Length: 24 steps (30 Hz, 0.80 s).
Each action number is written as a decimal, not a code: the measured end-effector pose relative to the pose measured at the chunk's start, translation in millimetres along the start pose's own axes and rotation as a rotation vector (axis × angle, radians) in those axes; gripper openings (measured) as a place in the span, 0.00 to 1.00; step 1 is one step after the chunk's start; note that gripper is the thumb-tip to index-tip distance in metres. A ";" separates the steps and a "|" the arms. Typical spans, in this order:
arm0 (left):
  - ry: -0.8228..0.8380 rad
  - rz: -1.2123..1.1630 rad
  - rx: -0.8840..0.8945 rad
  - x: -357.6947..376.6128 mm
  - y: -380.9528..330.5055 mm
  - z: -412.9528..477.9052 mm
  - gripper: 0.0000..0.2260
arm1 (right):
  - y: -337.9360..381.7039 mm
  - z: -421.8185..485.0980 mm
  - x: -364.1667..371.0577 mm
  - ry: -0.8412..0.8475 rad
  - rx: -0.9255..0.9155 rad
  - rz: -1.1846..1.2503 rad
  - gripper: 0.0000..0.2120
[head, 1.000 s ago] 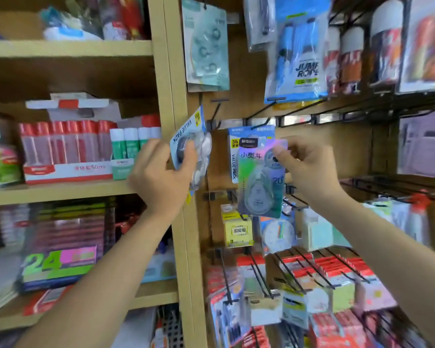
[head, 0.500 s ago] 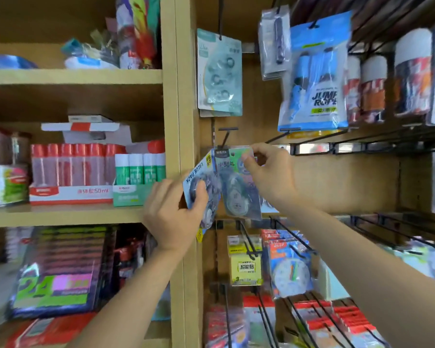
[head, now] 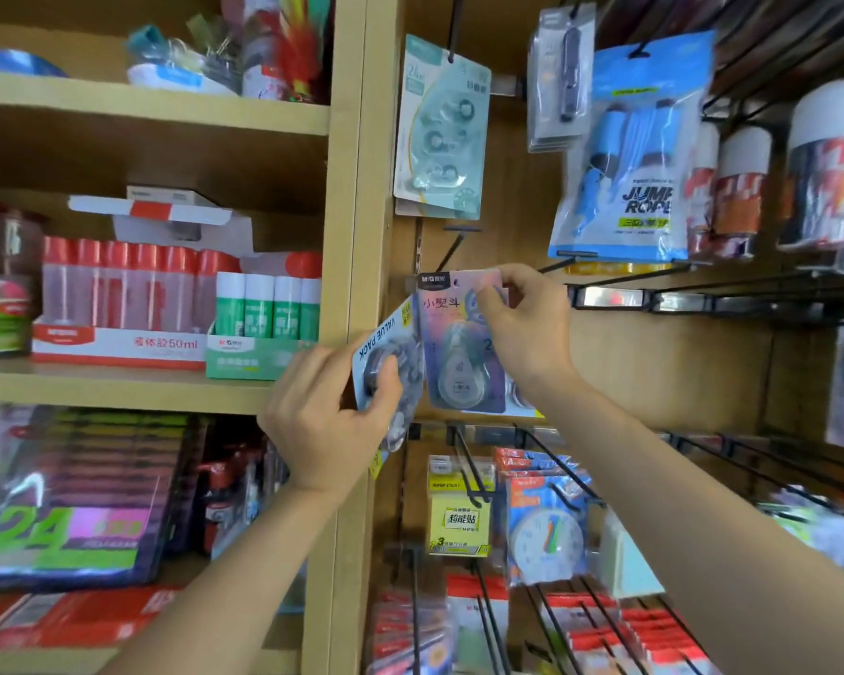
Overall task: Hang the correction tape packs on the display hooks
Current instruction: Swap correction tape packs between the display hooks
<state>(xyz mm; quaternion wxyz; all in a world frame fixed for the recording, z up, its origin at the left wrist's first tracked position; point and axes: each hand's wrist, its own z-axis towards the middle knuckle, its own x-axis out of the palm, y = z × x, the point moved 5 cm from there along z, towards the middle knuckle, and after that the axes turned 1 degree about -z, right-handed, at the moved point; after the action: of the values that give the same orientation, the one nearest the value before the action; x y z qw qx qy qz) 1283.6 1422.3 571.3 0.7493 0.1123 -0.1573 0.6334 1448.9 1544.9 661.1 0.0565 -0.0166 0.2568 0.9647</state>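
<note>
- Step in hand: hanging of one pack, judged midway. The pack is raised to the hook but not yet threaded on it.
- Right hand (head: 522,328): centre of frame. Thumb and fingers pinch the upper right corner of the iridescent pack (head: 459,353), which is held upright and faces the camera.
- Hang hole (head: 455,283): small and dark, at the pack's top edge. Nothing is seen passing through it.
- Empty hook (head: 451,248): black wire, just above the pack's top edge in the picture. Its crossbar tip points up and toward the camera and carries no stock.
- Left hand (head: 332,421): lower left of centre, apart from the right hand. Fingers are curled round the value pack (head: 386,350), which is held tilted in front of the wooden upright (head: 356,187). Its right edge meets the iridescent pack's left edge in the picture; actual contact cannot be told.
- Teal pack (head: 442,129): upper centre, already hanging on its own hook.
- Other stock: jump rope bag (head: 629,153), upper right; red-capped glue bottles (head: 128,289) on the left shelf; yellow sticky-note pack (head: 459,521), lower centre.
- Next move, as judged: bring the pack out to the hook's tip, line the hole up with the wire, slide it back and let go. The value pack then follows, by either hand.
- Caution: the hole is small and the card is pinched at one corner only, so it may twist off line.
</note>
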 end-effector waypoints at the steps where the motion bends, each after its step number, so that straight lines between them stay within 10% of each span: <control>1: -0.004 0.002 -0.001 -0.1 -0.2 0.2 0.09 | -1.5 -2.2 1.6 0.023 0.022 0.022 0.05; 24: -0.004 -0.014 0.009 -0.9 -0.4 -0.2 0.08 | 1.7 -0.1 10.2 0.040 -0.008 -0.083 0.06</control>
<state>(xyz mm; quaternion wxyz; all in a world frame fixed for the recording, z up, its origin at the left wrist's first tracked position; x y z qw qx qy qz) 1284.0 1421.5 570.7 0.7527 0.1180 -0.1551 0.6288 1438.5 1544.4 661.3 0.0912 -0.0466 0.2531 0.9620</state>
